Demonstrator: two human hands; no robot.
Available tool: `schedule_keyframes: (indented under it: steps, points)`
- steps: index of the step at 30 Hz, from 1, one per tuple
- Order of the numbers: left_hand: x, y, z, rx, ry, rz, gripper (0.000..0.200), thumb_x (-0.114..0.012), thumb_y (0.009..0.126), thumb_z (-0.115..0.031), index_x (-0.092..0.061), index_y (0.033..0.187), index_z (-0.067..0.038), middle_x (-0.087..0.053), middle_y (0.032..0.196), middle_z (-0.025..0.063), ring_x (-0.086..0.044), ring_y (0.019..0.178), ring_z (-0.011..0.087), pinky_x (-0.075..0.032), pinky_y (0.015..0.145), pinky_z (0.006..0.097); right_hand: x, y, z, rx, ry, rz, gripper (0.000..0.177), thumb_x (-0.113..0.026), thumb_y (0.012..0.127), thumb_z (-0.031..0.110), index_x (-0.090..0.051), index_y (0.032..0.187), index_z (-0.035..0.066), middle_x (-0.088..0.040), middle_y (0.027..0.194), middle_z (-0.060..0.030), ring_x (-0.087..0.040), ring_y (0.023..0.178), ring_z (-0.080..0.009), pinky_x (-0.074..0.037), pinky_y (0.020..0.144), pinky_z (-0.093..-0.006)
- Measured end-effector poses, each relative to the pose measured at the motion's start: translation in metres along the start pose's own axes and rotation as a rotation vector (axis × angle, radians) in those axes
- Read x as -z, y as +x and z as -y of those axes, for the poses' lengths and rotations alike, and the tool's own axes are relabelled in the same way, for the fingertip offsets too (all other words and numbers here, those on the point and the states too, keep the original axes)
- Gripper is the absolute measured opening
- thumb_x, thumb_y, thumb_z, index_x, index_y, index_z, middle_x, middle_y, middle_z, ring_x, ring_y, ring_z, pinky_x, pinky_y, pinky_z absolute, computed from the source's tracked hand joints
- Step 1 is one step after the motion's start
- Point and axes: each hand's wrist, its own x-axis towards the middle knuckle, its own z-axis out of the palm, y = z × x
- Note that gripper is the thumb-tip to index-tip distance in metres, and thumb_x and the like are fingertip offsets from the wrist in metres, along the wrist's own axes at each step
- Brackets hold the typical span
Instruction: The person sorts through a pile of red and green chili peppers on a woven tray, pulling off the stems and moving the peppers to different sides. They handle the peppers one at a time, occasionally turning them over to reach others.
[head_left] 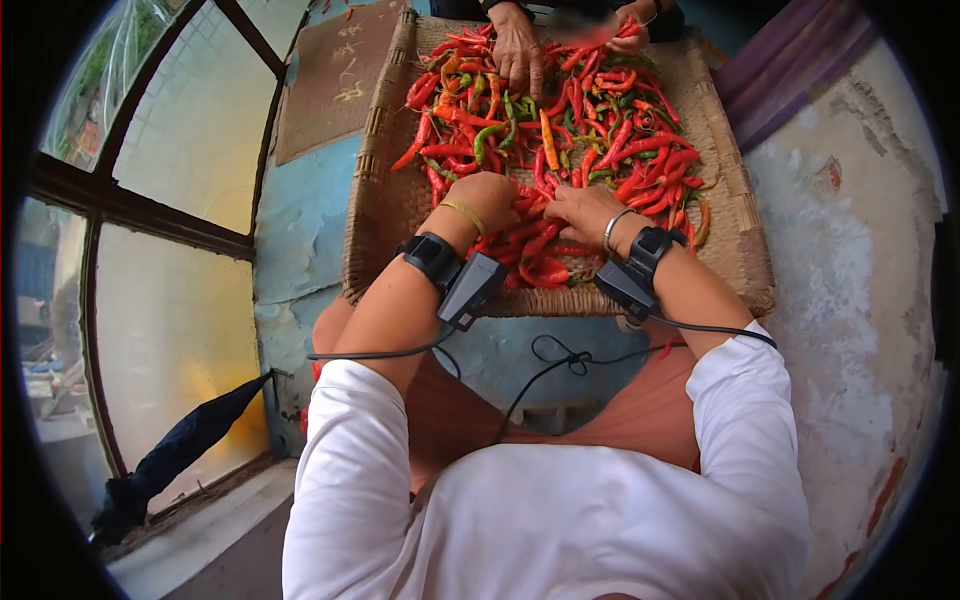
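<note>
A woven tray point(370, 215) lies across the far side of my knees, heaped with red, orange and green chili peppers point(640, 150). My left hand point(490, 203) is over the near left part of the heap, its fingers curled at red chilies. Close to its right, my right hand point(583, 212) has its fingers bent together at a red chili near the middle. The fingertips of both hands are partly hidden among the peppers, so what each pinches is hard to make out. Dark devices are strapped on both wrists.
Another person's hands point(517, 52) reach into the tray's far side. A window point(175, 240) and a folded dark umbrella point(190, 430) are at the left. Black cables point(575, 360) hang over my lap. A worn wall point(840, 300) stands right.
</note>
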Motion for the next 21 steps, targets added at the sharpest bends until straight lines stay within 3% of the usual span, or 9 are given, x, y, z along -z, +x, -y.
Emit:
schedule_keyframes:
  steps: [5,7,9,11,13,15,17,19,21]
  points:
    - [-0.004,0.002,0.005,-0.069,-0.021,-0.017,0.027,-0.063,0.065,-0.025,-0.059,0.086,-0.007,-0.060,0.078,0.0145,-0.058,0.076,0.0314,-0.046,0.067,0.0398,0.008,-0.002,-0.009,-0.022,0.050,-0.037,0.016,-0.059,0.068,0.017,-0.058,0.084,0.012,-0.055,0.082,-0.0082,-0.056,0.081,-0.0281,-0.045,0.069,-0.0398]
    - [-0.006,0.004,0.007,-0.066,-0.040,-0.018,0.027,-0.063,0.066,-0.025,-0.060,0.086,-0.007,-0.060,0.078,0.0145,-0.058,0.076,0.0314,-0.046,0.067,0.0399,0.017,-0.003,-0.015,-0.017,0.219,-0.116,0.015,-0.058,0.067,0.016,-0.059,0.080,0.010,-0.057,0.080,-0.0095,-0.056,0.078,-0.0295,-0.045,0.068,-0.0392]
    - [-0.007,0.006,0.006,-0.064,-0.061,-0.020,0.026,-0.063,0.066,-0.024,-0.060,0.086,-0.008,-0.060,0.078,0.0146,-0.058,0.076,0.0315,-0.046,0.067,0.0400,0.035,-0.006,-0.015,-0.028,0.294,-0.144,0.015,-0.058,0.067,0.016,-0.060,0.079,0.007,-0.059,0.074,-0.0091,-0.057,0.073,-0.0262,-0.045,0.067,-0.0361]
    - [-0.006,0.006,0.005,-0.003,-0.091,0.017,0.024,-0.061,0.068,-0.026,-0.062,0.084,-0.009,-0.061,0.083,0.0133,-0.058,0.082,0.0296,-0.047,0.070,0.0399,0.058,-0.006,-0.017,-0.177,0.517,0.054,0.013,-0.059,0.071,0.013,-0.058,0.079,0.003,-0.056,0.064,-0.0028,-0.056,0.060,-0.0125,-0.045,0.055,-0.0269]
    - [-0.007,0.005,0.003,0.020,-0.084,-0.033,0.026,-0.061,0.068,-0.028,-0.061,0.084,-0.007,-0.061,0.083,0.0137,-0.058,0.082,0.0296,-0.047,0.069,0.0396,0.079,-0.004,-0.030,-0.285,0.778,0.072,0.016,-0.059,0.075,0.018,-0.060,0.082,0.003,-0.056,0.064,-0.0022,-0.053,0.052,-0.0092,-0.043,0.045,-0.0241]
    - [-0.004,0.002,0.001,0.049,-0.073,-0.091,0.029,-0.062,0.068,-0.030,-0.061,0.084,-0.006,-0.061,0.083,0.0140,-0.058,0.082,0.0296,-0.047,0.069,0.0394,0.082,0.004,-0.056,-0.348,0.897,-0.181,0.018,-0.058,0.079,0.018,-0.058,0.090,0.004,-0.057,0.066,-0.0018,-0.051,0.048,-0.0063,-0.040,0.039,-0.0201]
    - [-0.002,-0.001,-0.002,0.126,-0.069,-0.139,0.033,-0.063,0.068,-0.033,-0.060,0.082,-0.004,-0.060,0.082,0.0150,-0.058,0.082,0.0297,-0.047,0.069,0.0392,0.077,0.011,-0.066,-0.425,1.067,-0.588,0.038,-0.057,0.080,0.020,-0.048,0.113,0.002,-0.058,0.074,-0.0045,-0.053,0.053,-0.0070,-0.042,0.039,-0.0211]
    - [-0.003,-0.001,0.000,0.131,-0.052,-0.103,0.032,-0.063,0.068,-0.033,-0.060,0.082,-0.004,-0.061,0.082,0.0147,-0.058,0.081,0.0298,-0.048,0.069,0.0394,0.062,0.016,-0.064,-0.589,0.914,-0.695,0.044,-0.057,0.080,0.020,-0.044,0.117,0.000,-0.059,0.078,-0.0060,-0.054,0.055,-0.0079,-0.044,0.042,-0.0218]
    - [-0.004,-0.001,0.001,0.139,-0.038,-0.058,0.032,-0.063,0.068,-0.033,-0.060,0.081,-0.004,-0.061,0.082,0.0145,-0.059,0.080,0.0300,-0.048,0.068,0.0396,0.040,0.021,-0.057,-0.568,0.991,-0.539,0.042,-0.057,0.080,0.021,-0.046,0.115,-0.001,-0.060,0.079,-0.0063,-0.054,0.055,-0.0086,-0.044,0.045,-0.0215]
